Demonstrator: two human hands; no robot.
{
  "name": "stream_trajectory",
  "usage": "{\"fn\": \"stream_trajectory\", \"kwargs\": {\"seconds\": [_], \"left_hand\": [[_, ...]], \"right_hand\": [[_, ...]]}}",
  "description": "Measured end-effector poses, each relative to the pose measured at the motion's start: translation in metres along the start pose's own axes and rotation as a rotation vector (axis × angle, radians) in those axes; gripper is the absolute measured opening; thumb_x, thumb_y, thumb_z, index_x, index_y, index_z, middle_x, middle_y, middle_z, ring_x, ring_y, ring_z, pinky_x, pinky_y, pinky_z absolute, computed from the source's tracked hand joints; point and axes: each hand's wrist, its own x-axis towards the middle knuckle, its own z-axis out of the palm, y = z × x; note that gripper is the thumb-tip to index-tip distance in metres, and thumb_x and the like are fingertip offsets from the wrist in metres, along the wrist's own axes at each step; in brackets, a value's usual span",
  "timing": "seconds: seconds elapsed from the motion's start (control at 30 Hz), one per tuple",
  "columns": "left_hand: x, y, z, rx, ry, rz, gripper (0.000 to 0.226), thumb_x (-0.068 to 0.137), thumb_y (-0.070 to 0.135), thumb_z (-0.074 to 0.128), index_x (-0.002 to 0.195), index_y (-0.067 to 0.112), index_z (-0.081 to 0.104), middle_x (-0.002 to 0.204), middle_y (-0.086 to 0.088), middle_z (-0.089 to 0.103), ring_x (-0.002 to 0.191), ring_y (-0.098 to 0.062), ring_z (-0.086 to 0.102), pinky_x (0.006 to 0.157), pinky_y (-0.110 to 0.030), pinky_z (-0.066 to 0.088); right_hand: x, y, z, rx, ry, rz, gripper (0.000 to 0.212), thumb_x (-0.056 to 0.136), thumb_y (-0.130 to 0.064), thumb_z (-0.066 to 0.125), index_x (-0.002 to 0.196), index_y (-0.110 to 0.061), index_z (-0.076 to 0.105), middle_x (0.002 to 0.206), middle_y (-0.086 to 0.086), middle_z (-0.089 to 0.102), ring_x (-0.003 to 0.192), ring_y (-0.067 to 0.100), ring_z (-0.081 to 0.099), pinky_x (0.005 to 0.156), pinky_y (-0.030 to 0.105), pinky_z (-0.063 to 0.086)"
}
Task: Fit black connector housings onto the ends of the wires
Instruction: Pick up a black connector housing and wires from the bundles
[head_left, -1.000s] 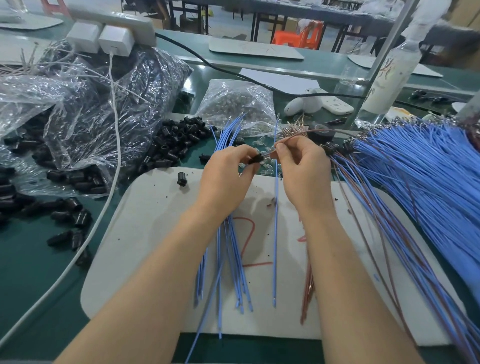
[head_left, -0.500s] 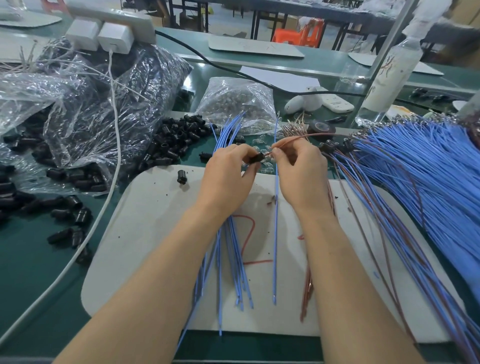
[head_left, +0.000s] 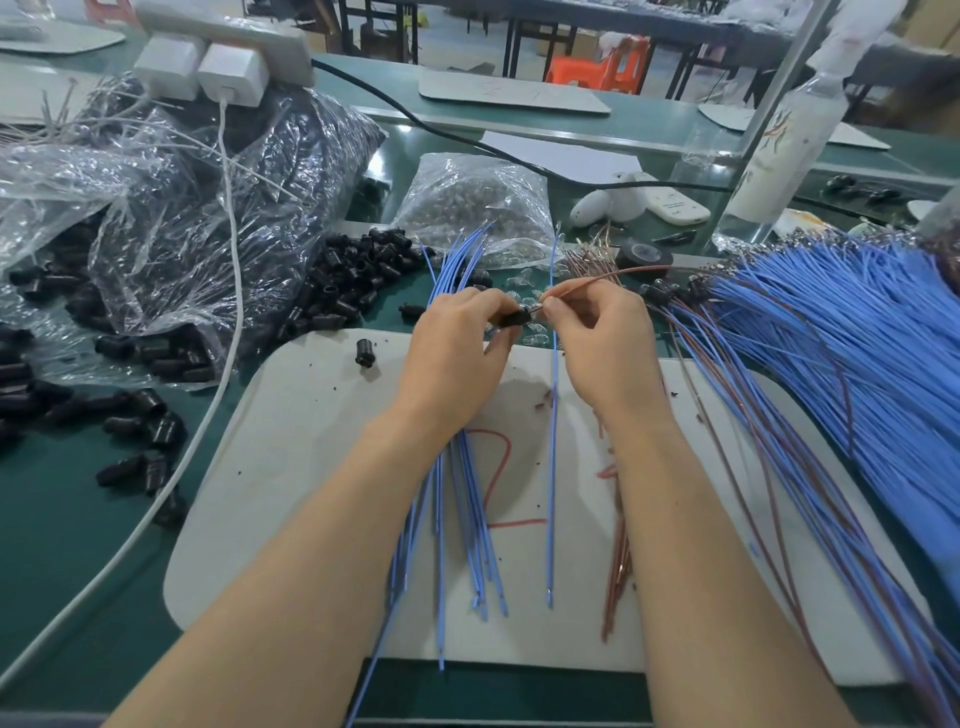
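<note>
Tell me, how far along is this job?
Done, it seems: a few blue and brown wires at right carry black housings. In hand: the left hand pinches a small black plastic housing while the right hand holds a thin brown wire to it. Left: bare blue wires on the white board, and a heap of loose black housings.

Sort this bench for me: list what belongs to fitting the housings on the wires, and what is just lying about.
In the job: left hand holding a small black plastic connector housing; right hand pinching a thin reddish-brown wire; heap of loose black housings; blue wires on the white board.
Lying about: white power strip; white remote control; clear plastic bottle; black tape roll.
</note>
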Motion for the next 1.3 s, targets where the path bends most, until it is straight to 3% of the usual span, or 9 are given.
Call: {"fn": "stream_trajectory", "kwargs": {"seconds": [0.07, 0.2, 0.33, 0.47, 0.6, 0.77, 1.07, 1.17, 1.3], "left_hand": [[0.0, -0.001, 0.001, -0.026, -0.009, -0.003, 0.016, 0.089, 0.013, 0.061, 0.104, 0.011, 0.067, 0.098, 0.0, 0.067, 0.095, -0.018, 0.056, 0.085, -0.025, 0.041], [0.003, -0.002, -0.003, -0.217, 0.022, -0.123, 0.01, 0.089, 0.015, 0.062, 0.097, 0.017, 0.066, 0.09, 0.01, 0.066, 0.084, 0.002, 0.058, 0.077, -0.002, 0.037], [0.006, 0.002, -0.011, -0.632, -0.115, -0.251, 0.011, 0.089, 0.016, 0.063, 0.089, 0.027, 0.061, 0.093, 0.011, 0.068, 0.089, 0.002, 0.063, 0.082, -0.014, 0.046], [0.005, 0.003, -0.013, -0.715, -0.227, -0.341, 0.005, 0.09, 0.023, 0.062, 0.091, 0.027, 0.062, 0.091, 0.01, 0.071, 0.079, 0.004, 0.061, 0.077, -0.017, 0.044], [0.006, 0.0, -0.014, -0.937, -0.309, -0.461, 0.005, 0.091, 0.017, 0.059, 0.093, 0.02, 0.062, 0.099, -0.001, 0.073, 0.103, -0.012, 0.063, 0.095, -0.031, 0.044], [0.007, -0.005, -0.021, -1.25, -0.437, -0.546, 0.017, 0.075, 0.023, 0.065, 0.091, 0.018, 0.064, 0.094, 0.001, 0.073, 0.094, -0.013, 0.067, 0.093, -0.029, 0.049], [0.006, -0.006, -0.019, -1.401, -0.428, -0.532, 0.021, 0.074, 0.015, 0.063, 0.093, 0.007, 0.069, 0.092, -0.005, 0.073, 0.09, -0.012, 0.069, 0.079, -0.02, 0.054], [0.006, -0.005, -0.018, -1.309, -0.393, -0.47, 0.013, 0.074, 0.015, 0.064, 0.076, 0.016, 0.076, 0.086, -0.001, 0.074, 0.088, -0.009, 0.069, 0.083, -0.017, 0.053], [0.006, -0.005, -0.013, -1.097, -0.331, -0.453, 0.014, 0.087, 0.011, 0.063, 0.079, 0.02, 0.07, 0.086, 0.001, 0.074, 0.097, -0.014, 0.064, 0.087, -0.021, 0.049]], "right_hand": [[0.001, 0.001, 0.0, 0.043, 0.018, 0.006, 0.01, 0.09, -0.01, 0.06, 0.085, -0.017, 0.064, 0.085, 0.002, 0.069, 0.086, 0.018, 0.066, 0.087, 0.037, 0.052], [0.006, 0.007, -0.004, 0.125, 0.09, 0.053, 0.014, 0.09, -0.01, 0.059, 0.082, -0.02, 0.062, 0.086, 0.005, 0.07, 0.087, 0.021, 0.067, 0.088, 0.041, 0.053], [0.006, 0.008, -0.003, 0.219, 0.03, 0.085, 0.025, 0.092, -0.008, 0.056, 0.075, -0.026, 0.06, 0.082, 0.002, 0.07, 0.075, 0.008, 0.065, 0.075, 0.026, 0.053], [0.004, 0.004, -0.004, 0.305, -0.039, 0.106, 0.025, 0.094, -0.006, 0.054, 0.078, -0.024, 0.062, 0.078, -0.004, 0.066, 0.074, 0.008, 0.062, 0.072, 0.022, 0.051], [0.002, 0.0, -0.007, 0.394, -0.122, 0.139, 0.025, 0.096, -0.004, 0.049, 0.08, -0.021, 0.06, 0.076, -0.004, 0.063, 0.071, 0.007, 0.058, 0.061, 0.013, 0.048], [0.002, -0.003, -0.011, 0.581, -0.241, 0.205, 0.026, 0.098, -0.006, 0.046, 0.081, -0.019, 0.059, 0.076, -0.004, 0.062, 0.08, 0.013, 0.059, 0.067, 0.018, 0.046], [0.002, -0.005, -0.015, 0.828, -0.291, 0.23, 0.023, 0.098, -0.006, 0.046, 0.084, -0.016, 0.06, 0.078, -0.002, 0.062, 0.073, 0.01, 0.058, 0.07, 0.021, 0.046], [0.003, -0.003, -0.01, 0.764, -0.209, 0.229, 0.02, 0.097, -0.004, 0.049, 0.087, -0.016, 0.063, 0.078, 0.0, 0.063, 0.072, 0.008, 0.06, 0.068, 0.018, 0.048], [0.004, 0.004, -0.004, 0.49, -0.038, 0.144, 0.019, 0.094, -0.004, 0.054, 0.082, -0.016, 0.063, 0.071, -0.003, 0.065, 0.062, 0.0, 0.062, 0.064, 0.016, 0.051]]}}
